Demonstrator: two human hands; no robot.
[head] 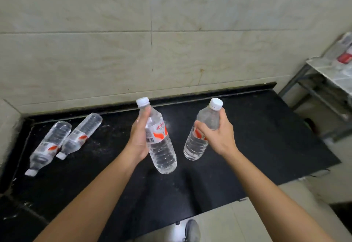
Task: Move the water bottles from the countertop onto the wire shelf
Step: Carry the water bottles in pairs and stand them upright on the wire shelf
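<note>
2 water bottles are in hand, both lifted clear of the black countertop (257, 131), caps up and tilted slightly.

Left-hand bottle (161, 140): clear, white cap, red-and-white label. The left hand (140, 137) is wrapped around its upper body at label height, thumb near the shoulder. Grip sits above the middle, so the heavy lower part hangs below the hand.

Right-hand bottle (202, 135): same type. The right hand (217, 133) is closed on the shoulder just under the cap, fingers over the label. Judged a carrying grip, 1 bottle per hand to halve the trips.

Still on the counter: 2 more bottles lying on their sides at far left, touching along their lengths, the outer lying bottle (48, 146) and the inner lying bottle (80, 136), caps toward the person. Lying flat, they could roll if nudged.

Wire shelf (327, 81): at the right edge, well apart from the hands, with some packaged items on top; detail too blurred to identify.

Judgement: transfer under way; 2 bottles remain. Next move calls for a swing right toward the shelf.
</note>
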